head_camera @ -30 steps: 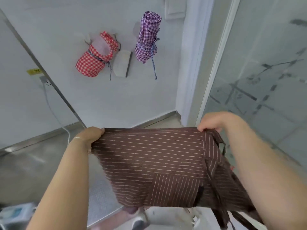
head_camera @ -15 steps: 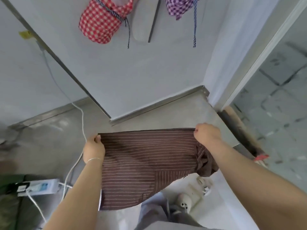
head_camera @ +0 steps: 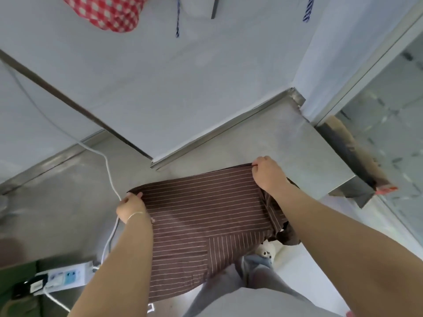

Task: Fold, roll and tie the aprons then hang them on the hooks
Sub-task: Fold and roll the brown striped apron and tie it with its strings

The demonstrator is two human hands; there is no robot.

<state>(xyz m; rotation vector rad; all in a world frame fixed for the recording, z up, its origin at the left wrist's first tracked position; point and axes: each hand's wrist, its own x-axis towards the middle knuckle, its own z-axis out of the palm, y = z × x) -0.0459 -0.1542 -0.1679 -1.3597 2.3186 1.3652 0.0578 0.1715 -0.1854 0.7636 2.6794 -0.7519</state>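
Observation:
A brown apron with thin white stripes (head_camera: 206, 216) is stretched between my hands low over the steel surface. My left hand (head_camera: 131, 208) grips its left top corner. My right hand (head_camera: 267, 173) pinches the right top corner, with bunched cloth and straps hanging below my right forearm. The apron's lower part drapes toward my legs. A rolled red checked apron (head_camera: 107, 12) hangs on the wall at the top left. Blue-striped ties (head_camera: 307, 10) of another hung apron show at the top edge.
A steel counter (head_camera: 297, 152) runs along the white wall, ending at a glass partition (head_camera: 389, 110) on the right. A white cable (head_camera: 109, 177) leads down to a power strip (head_camera: 61, 279) at the lower left.
My view has tilted downward, so the hung aprons have slid to the top edge. Both hands have lowered the brown apron from chest height toward the counter, still gripping its top corners.

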